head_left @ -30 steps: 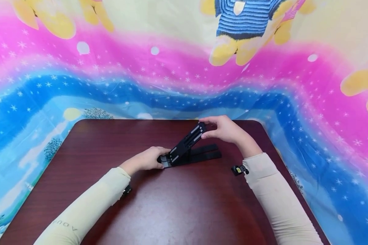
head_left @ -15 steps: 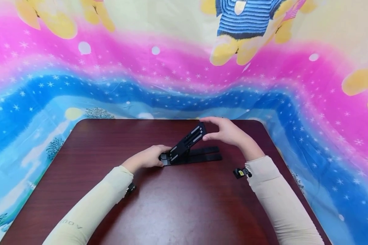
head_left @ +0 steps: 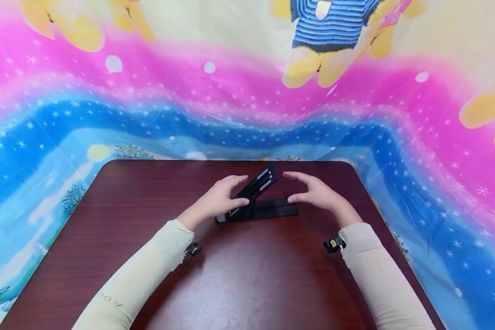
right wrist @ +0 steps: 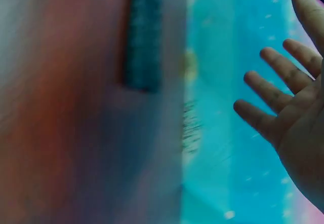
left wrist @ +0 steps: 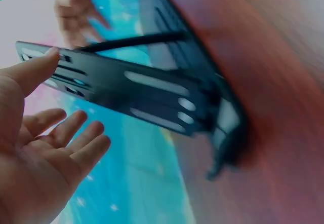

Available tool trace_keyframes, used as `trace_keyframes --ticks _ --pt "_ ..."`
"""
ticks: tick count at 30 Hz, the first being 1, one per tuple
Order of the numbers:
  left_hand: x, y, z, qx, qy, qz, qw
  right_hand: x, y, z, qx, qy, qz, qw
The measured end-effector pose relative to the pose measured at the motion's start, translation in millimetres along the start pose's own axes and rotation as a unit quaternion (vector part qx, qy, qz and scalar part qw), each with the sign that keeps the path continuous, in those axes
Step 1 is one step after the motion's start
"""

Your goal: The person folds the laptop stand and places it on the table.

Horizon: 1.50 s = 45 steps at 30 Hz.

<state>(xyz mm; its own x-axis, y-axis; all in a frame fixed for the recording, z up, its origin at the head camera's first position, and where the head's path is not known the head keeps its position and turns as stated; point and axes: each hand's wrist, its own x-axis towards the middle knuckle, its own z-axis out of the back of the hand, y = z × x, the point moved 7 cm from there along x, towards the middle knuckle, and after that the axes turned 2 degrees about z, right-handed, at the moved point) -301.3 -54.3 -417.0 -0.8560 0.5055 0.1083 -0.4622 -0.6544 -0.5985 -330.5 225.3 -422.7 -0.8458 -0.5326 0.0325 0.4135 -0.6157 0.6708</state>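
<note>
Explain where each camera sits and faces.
Head-worn: faces forward, down at the black slotted stand on a brown wood-grain table; cream sleeves, left-hand grip and right-hand grip show.
Worn on left wrist: faces the stand; both grips show.
Worn on right wrist: faces table, blue snowflake-printed cloth; right-hand grip shows.
The first two share stand and grips.

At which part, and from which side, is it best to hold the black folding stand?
Probably by the upper end of its raised plate, from the person's right: that end slopes up off the table, while the base bars lie flat.
</note>
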Motion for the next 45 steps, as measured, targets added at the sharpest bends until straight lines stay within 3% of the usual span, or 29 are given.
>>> trace_keyframes --ticks 7,15,26,31,36,45 --pt "16.0 -40.0 11.5 -0.023 -0.037 -0.015 0.9989 -8.2 -46 -18 -0.014 0.017 -0.041 0.9989" --pt "38.2 -68.2 9.8 -0.042 -0.046 -0.012 0.9980 -9.4 -75 -33 -0.044 0.050 -0.067 0.9955" --pt "45.5 -75.2 6.8 -0.061 -0.054 0.033 0.9961 -4.2 -83 -37 -0.079 0.095 -0.069 0.9898" --pt "46.8 -78.0 6.3 -0.067 -0.055 0.028 0.9959 -4.1 -83 -38 -0.086 0.111 -0.066 0.9878" --pt "47.8 -76.6 7.3 -0.070 -0.058 0.018 0.9957 -6.0 -78 -39 -0.090 0.101 -0.052 0.9895" --pt "50.3 -74.3 10.3 -0.096 -0.030 -0.007 0.9949 -21.0 -63 -45 -0.092 0.126 -0.051 0.9864"
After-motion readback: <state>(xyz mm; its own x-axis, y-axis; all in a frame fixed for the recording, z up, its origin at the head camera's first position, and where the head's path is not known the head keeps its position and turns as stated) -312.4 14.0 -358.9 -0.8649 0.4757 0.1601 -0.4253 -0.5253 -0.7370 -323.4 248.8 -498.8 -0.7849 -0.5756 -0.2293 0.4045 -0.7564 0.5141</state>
